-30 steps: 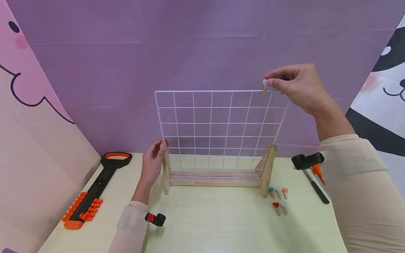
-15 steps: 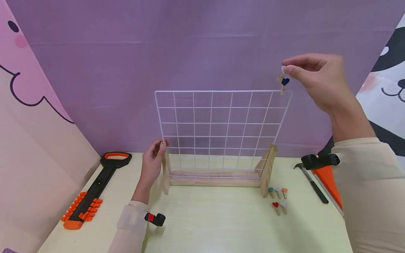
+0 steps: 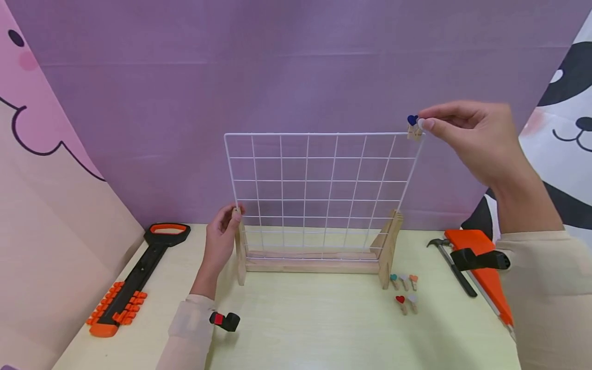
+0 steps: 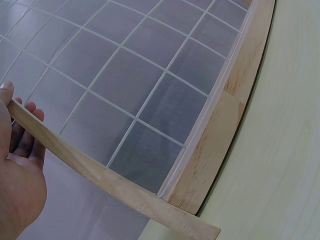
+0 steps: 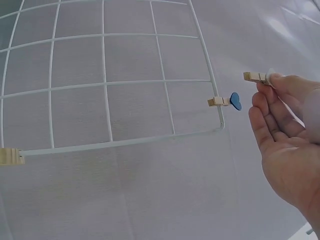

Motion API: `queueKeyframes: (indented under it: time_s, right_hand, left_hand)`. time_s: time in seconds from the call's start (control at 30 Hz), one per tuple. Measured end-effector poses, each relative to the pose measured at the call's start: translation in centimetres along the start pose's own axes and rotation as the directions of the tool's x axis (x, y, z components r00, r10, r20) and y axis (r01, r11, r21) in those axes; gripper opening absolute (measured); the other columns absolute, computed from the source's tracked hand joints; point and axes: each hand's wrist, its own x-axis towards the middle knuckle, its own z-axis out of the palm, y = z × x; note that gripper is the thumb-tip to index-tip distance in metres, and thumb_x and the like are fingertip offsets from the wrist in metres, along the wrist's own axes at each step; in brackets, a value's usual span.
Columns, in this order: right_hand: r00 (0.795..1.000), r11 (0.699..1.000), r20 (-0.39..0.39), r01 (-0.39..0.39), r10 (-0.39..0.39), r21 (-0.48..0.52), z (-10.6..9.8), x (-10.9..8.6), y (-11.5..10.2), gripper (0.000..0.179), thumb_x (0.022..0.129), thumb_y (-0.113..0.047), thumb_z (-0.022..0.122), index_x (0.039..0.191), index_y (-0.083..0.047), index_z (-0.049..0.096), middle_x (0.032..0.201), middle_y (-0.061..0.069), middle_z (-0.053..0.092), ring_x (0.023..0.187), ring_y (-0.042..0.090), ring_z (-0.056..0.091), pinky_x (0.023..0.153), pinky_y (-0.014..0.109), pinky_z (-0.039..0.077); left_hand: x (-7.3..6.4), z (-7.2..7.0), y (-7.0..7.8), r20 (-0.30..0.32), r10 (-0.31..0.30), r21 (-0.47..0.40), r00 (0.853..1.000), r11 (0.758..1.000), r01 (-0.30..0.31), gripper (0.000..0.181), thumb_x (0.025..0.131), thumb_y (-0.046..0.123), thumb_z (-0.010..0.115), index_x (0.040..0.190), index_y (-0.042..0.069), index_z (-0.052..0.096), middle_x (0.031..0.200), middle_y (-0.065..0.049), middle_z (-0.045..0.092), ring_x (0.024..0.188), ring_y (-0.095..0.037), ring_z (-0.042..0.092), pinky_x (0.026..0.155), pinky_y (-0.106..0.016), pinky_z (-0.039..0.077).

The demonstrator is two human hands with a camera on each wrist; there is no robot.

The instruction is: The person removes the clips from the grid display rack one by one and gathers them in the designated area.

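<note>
My right hand [image 3: 485, 136] pinches a small wooden clothespin with a white heart [image 5: 257, 77] between thumb and fingertip. It is at the upper right corner of a white wire grid [image 3: 319, 181]. In the right wrist view, the pin stands off the wire. Another clothespin, with a dark blue heart [image 5: 235, 101], is clipped on the top wire close to that corner. The grid stands upright in a wooden stand [image 3: 314, 265]. At the left, my left hand [image 3: 221, 236] grips the top of the stand's side post [image 4: 90, 167], thumb on one side and fingers on the other.
Several clothespins with coloured hearts [image 3: 400, 299] lie in two rows by the stand's right foot. Farther right are a hammer [image 3: 455, 270] and an orange-and-black tool [image 3: 481, 277], partly behind the right sleeve. A black rack with orange clips [image 3: 139, 275] lies at the left.
The white-heart clothespin was on the top wire left of the blue one. My right hand lifted it over and lowered it to the blue one's right. My left hand stays in place.
</note>
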Motion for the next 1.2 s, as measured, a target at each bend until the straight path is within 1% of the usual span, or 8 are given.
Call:
queueKeyframes:
  time_s: [0.2,0.33,0.43,0.6,0.83,1.07,1.13,1.2]
  right_hand:
    - [1.0,1.0,0.001,0.021,-0.021,-0.006,0.0,-1.1,0.5,0.027,0.098,-0.016,0.071,0.122,-0.006,0.075,0.101,-0.02,0.075,0.104,0.004,0.063,0.086,0.004,0.047]
    - [1.0,1.0,0.006,0.02,-0.02,-0.014,0.0,-2.0,1.1,0.027,0.098,-0.015,0.071,0.123,-0.006,0.075,0.1,-0.02,0.075,0.103,0.003,0.064,0.085,0.004,0.048]
    - [1.0,0.999,0.017,0.012,-0.012,-0.036,0.2,-2.7,1.6,0.027,0.099,-0.016,0.07,0.124,-0.007,0.075,0.101,-0.021,0.074,0.101,0.003,0.064,0.084,0.004,0.049]
    - [0.999,0.996,0.032,-0.017,0.02,-0.083,0.6,-4.0,2.9,0.028,0.1,-0.019,0.069,0.125,-0.009,0.074,0.102,-0.024,0.072,0.1,0.001,0.063,0.08,0.005,0.05]
    - [0.996,0.989,0.073,-0.041,0.052,-0.143,1.2,-6.1,5.2,0.027,0.1,-0.021,0.069,0.124,-0.01,0.074,0.101,-0.028,0.072,0.097,-0.003,0.065,0.078,0.005,0.051]
    - [0.994,0.991,0.092,-0.054,0.065,-0.119,1.7,-8.2,6.9,0.024,0.1,-0.016,0.069,0.122,-0.007,0.074,0.102,-0.027,0.072,0.096,-0.005,0.066,0.082,0.004,0.051]
    - [0.993,0.991,0.094,-0.062,0.073,-0.116,1.8,-8.8,7.4,0.024,0.1,-0.015,0.069,0.122,-0.007,0.074,0.103,-0.026,0.072,0.096,-0.005,0.066,0.081,0.004,0.051]
    - [0.992,0.99,0.091,-0.074,0.086,-0.12,1.9,-9.6,8.0,0.024,0.1,-0.015,0.069,0.122,-0.008,0.074,0.103,-0.026,0.072,0.095,-0.004,0.065,0.078,0.006,0.052]
  left_hand:
    - [0.0,0.0,-0.1,-0.006,0.003,-0.006,1.0,1.0,-0.003,0.034,0.105,0.016,0.06,0.135,-0.001,0.061,0.127,-0.021,0.065,0.115,-0.006,0.063,0.104,-0.014,0.048]
    - [-0.1,0.0,-0.1,-0.002,0.0,-0.004,1.0,1.0,0.0,0.036,0.106,0.017,0.06,0.136,-0.002,0.06,0.128,-0.025,0.063,0.116,-0.006,0.063,0.104,-0.014,0.048]
    - [0.0,0.0,-0.1,0.0,0.002,0.001,1.0,1.0,-0.002,0.035,0.106,0.018,0.059,0.136,-0.001,0.06,0.129,-0.027,0.061,0.117,-0.006,0.062,0.105,-0.014,0.047]
    - [0.1,0.1,0.0,-0.002,-0.001,0.004,1.0,1.0,0.001,0.034,0.106,0.018,0.059,0.136,0.002,0.061,0.13,-0.027,0.061,0.117,-0.007,0.062,0.106,-0.013,0.046]
    - [0.1,0.1,0.1,-0.001,-0.018,0.018,1.0,1.0,0.018,0.037,0.106,0.018,0.058,0.137,-0.003,0.058,0.13,-0.024,0.062,0.118,-0.007,0.061,0.106,-0.012,0.046]
    - [0.0,0.1,0.1,-0.006,-0.009,0.016,1.0,1.0,0.009,0.037,0.106,0.016,0.058,0.137,-0.005,0.057,0.128,-0.026,0.062,0.116,-0.006,0.062,0.104,-0.013,0.046]
    - [0.0,0.1,0.2,-0.007,-0.01,0.017,1.0,1.0,0.01,0.036,0.106,0.015,0.058,0.136,-0.005,0.058,0.128,-0.024,0.063,0.116,-0.006,0.062,0.104,-0.013,0.047]
    - [0.0,0.1,0.1,-0.005,-0.014,0.017,1.0,1.0,0.014,0.036,0.106,0.016,0.058,0.136,-0.004,0.058,0.128,-0.024,0.063,0.116,-0.006,0.062,0.104,-0.013,0.047]
